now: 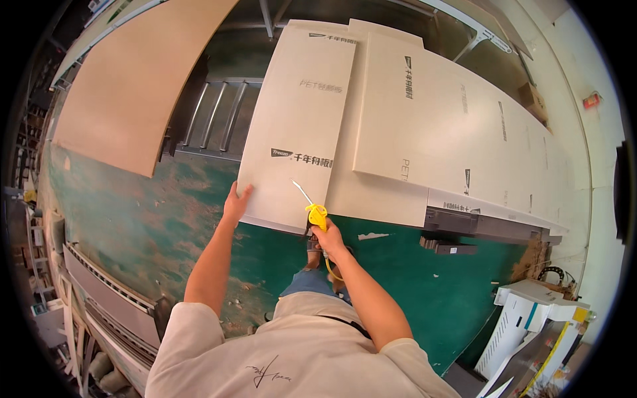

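Observation:
My right hand (328,237) is closed round the handle of a yellow air blow gun (317,215). Its thin metal nozzle points up and left over a long off-white board (285,126) with dark printing. A yellow hose (331,268) hangs below this hand. At the board's near left edge, my left hand (235,204) grips the side, thumb on the top face; some fingers are partly hidden. The long board lies on another pale board (385,192), whose surface shows along its right side.
A stack of pale printed boards (458,119) stands to the right. Left of the long board are a metal roller frame (215,116) and a large tan panel (133,86). A white machine (514,325) is at lower right, above a green floor (391,278).

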`<move>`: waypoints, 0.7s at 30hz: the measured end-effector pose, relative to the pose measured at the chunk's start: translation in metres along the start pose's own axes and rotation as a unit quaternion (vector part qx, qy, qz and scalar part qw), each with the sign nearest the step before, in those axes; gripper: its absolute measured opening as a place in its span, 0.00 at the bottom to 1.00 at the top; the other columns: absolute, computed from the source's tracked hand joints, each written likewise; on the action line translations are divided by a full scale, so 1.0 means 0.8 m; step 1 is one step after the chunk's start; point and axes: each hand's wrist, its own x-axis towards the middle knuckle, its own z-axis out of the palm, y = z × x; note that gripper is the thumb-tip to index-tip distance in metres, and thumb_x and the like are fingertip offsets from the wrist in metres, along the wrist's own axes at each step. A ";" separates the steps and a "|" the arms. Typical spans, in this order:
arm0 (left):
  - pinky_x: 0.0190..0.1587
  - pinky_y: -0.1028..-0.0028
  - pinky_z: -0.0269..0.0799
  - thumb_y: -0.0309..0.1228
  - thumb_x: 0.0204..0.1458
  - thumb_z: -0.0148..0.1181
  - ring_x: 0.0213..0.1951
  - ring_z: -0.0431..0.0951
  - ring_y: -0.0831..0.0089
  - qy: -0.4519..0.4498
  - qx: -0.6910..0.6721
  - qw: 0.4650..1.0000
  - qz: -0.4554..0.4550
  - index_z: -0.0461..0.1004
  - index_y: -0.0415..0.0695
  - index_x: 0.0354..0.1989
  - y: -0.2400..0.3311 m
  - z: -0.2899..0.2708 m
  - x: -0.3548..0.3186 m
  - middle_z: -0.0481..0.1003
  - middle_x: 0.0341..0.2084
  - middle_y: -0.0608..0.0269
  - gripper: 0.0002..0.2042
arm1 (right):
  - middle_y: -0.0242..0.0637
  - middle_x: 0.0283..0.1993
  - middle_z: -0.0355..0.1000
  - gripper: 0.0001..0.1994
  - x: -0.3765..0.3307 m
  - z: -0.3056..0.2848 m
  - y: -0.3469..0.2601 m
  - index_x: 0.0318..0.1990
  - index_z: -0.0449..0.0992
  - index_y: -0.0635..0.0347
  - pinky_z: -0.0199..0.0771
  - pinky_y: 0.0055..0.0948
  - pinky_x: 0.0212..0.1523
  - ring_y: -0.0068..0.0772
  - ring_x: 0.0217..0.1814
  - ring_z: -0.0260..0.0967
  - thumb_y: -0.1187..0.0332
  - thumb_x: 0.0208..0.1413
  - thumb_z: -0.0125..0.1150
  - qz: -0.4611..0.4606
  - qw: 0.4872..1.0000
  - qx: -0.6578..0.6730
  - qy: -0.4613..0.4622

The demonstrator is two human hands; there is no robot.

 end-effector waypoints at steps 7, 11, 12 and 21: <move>0.63 0.62 0.68 0.64 0.57 0.60 0.63 0.74 0.55 -0.014 0.012 1.000 -0.014 0.57 0.46 0.76 -0.002 -0.008 -0.004 0.73 0.62 0.42 0.46 | 0.31 0.38 0.73 0.18 0.028 0.009 0.008 0.54 0.77 0.58 0.77 0.29 0.25 0.26 0.34 0.72 0.59 0.62 0.63 0.007 0.999 0.046 -0.005; 0.64 0.61 0.68 0.66 0.56 0.59 0.64 0.73 0.53 -0.086 0.035 0.995 -0.042 0.52 0.45 0.77 -0.006 -0.027 0.017 0.70 0.65 0.42 0.49 | 0.31 0.40 0.72 0.18 0.050 0.031 0.023 0.51 0.77 0.60 0.74 0.28 0.25 0.25 0.34 0.70 0.57 0.61 0.63 0.053 0.988 0.145 0.017; 0.63 0.59 0.69 0.65 0.55 0.61 0.64 0.73 0.54 -0.103 0.006 0.994 -0.045 0.53 0.43 0.76 -0.013 -0.028 0.028 0.69 0.65 0.43 0.49 | 0.31 0.39 0.71 0.17 0.046 0.033 0.016 0.49 0.77 0.60 0.72 0.28 0.24 0.24 0.33 0.68 0.57 0.61 0.64 0.057 0.987 0.150 0.031; 0.66 0.61 0.67 0.51 0.53 0.73 0.64 0.72 0.60 -0.363 -0.085 0.926 0.068 0.60 0.34 0.70 0.011 -0.076 0.109 0.71 0.63 0.47 0.45 | 0.32 0.29 0.70 0.14 0.046 0.047 0.004 0.43 0.78 0.65 0.72 0.30 0.22 0.28 0.24 0.68 0.62 0.57 0.64 0.047 0.988 0.091 0.118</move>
